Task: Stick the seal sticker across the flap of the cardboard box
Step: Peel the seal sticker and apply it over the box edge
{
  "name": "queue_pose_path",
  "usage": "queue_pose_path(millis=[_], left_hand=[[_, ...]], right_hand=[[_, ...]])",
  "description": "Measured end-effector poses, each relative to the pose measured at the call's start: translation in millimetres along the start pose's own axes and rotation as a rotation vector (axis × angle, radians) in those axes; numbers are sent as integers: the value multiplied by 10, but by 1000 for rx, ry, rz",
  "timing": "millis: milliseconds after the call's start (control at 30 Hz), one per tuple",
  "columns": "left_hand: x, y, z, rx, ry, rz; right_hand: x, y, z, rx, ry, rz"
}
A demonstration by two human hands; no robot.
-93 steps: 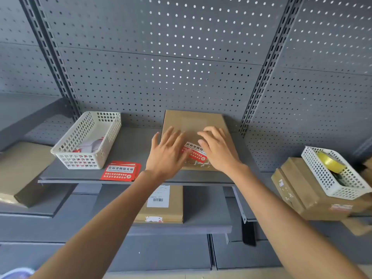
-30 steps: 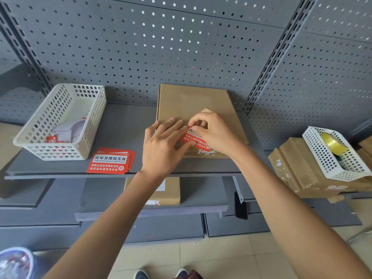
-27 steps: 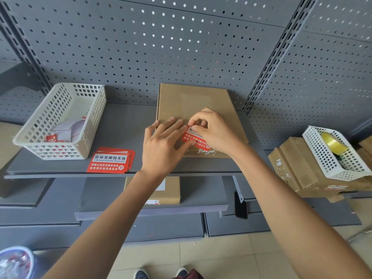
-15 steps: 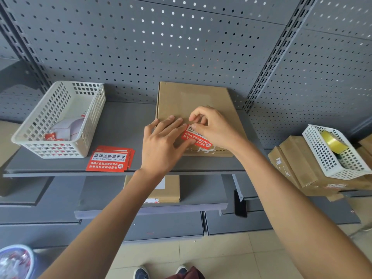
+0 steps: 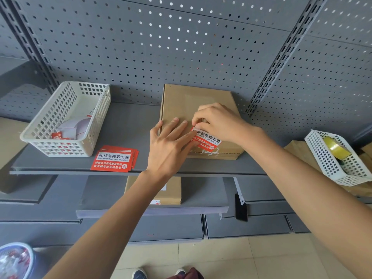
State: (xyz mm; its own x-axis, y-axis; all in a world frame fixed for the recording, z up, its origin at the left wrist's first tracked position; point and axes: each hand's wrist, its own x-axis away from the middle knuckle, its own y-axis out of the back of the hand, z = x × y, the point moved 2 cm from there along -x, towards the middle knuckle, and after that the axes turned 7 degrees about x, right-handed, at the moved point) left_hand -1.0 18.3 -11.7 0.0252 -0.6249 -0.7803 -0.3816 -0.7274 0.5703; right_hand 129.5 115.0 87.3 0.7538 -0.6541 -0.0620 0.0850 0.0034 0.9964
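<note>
A flat brown cardboard box [image 5: 187, 101] lies on the grey shelf [image 5: 128, 125] against the pegboard. A red and white seal sticker [image 5: 207, 138] sits near the box's front edge. My left hand [image 5: 169, 146] lies flat with straight fingers on the box, its fingertips touching the sticker's left edge. My right hand [image 5: 217, 121] has curled fingers, and its fingertips pinch the sticker's upper left corner. Torn white sticker remains show along the box's front edge below the sticker.
A stack of red seal stickers [image 5: 114, 159] lies on the shelf left of the box. A white basket [image 5: 66, 117] with paper scraps stands farther left. At right, another white basket [image 5: 338, 158] holds a yellow tape roll on cardboard boxes. Another box [image 5: 171, 192] lies on the lower shelf.
My right hand's fingers have curled from flat pressing to pinching the sticker's upper corner. My left hand stays flat beside it. The camera has tilted downward a little.
</note>
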Motion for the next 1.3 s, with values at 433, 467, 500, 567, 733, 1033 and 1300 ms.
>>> queue_pose_path(millis=[433,467,500,567,733,1033,1300], left_hand=[[-14,33,-43,38,68,80],[-15,36,-46,41,73,88],[-16,40,-49,44,77,95],[-21,50,-53,54,84,99],[-54,89,-114,93,98,38],[-243,87,-179,180,434,72],[-434,150,-116,216,567,204]], right_hand=[[-163,-71,-17,-152,-79,138],[-166,-89,-18,-144,-84,139],[-166,-105,-18,-134,-87,140],[-161,-125,-14,-120,-85,141],[-143,-143,-35,-117,-84,124],[-138,-126,-19,-127,-113,138],[-112,-121,-62,-270,-132,137]])
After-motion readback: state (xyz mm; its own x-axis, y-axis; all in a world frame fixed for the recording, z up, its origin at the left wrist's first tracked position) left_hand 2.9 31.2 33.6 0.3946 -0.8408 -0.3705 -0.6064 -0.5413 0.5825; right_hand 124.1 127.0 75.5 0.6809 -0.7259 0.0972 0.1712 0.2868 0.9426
